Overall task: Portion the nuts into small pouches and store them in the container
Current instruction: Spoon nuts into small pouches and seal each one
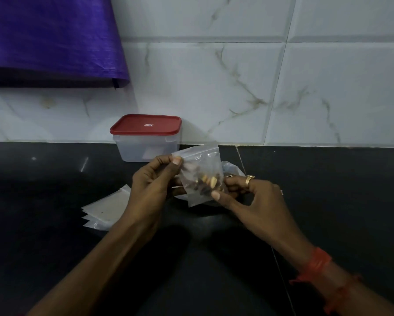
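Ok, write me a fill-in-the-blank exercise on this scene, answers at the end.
1. The left hand and right hand hold a clear pouch containing ____.
2. The container by the wall is closed with a ____ lid.
3. The empty pouches lie on the ____ countertop.
4. The gold ring sits on the ____ hand.
Missing words: nuts, red, black, right.
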